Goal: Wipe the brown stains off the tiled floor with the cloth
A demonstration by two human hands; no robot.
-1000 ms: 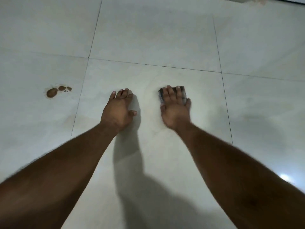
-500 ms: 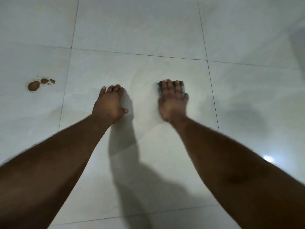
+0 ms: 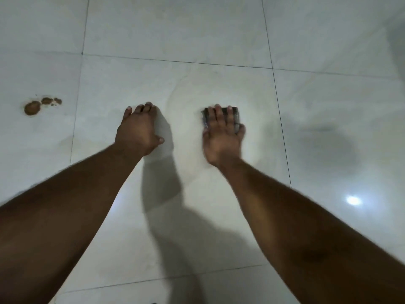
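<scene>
Stains point(image 3: 41, 105) lay well to the left of my cloth point(image 3: 221, 118), beyond my left hand point(image 3: 138, 130). My right hand point(image 3: 221, 137) pressed the cloth with flat fingers; the left rested flat on the floor point(image 3: 197, 29), nearer them.

glossy pale tiled floor point(image 3: 197, 29), lamp glare point(image 3: 353, 200)

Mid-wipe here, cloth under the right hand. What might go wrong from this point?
1. The brown stains sit on the tile to the left, apart from the cloth under the right hand; wiping where it is now would likely miss them.
2. The left hand rests flat on the glossy tiled floor, between cloth and stains; it may slip if the floor is wet, or block the sweep.
3. The dark cloth is small and may smear the stains.
</scene>
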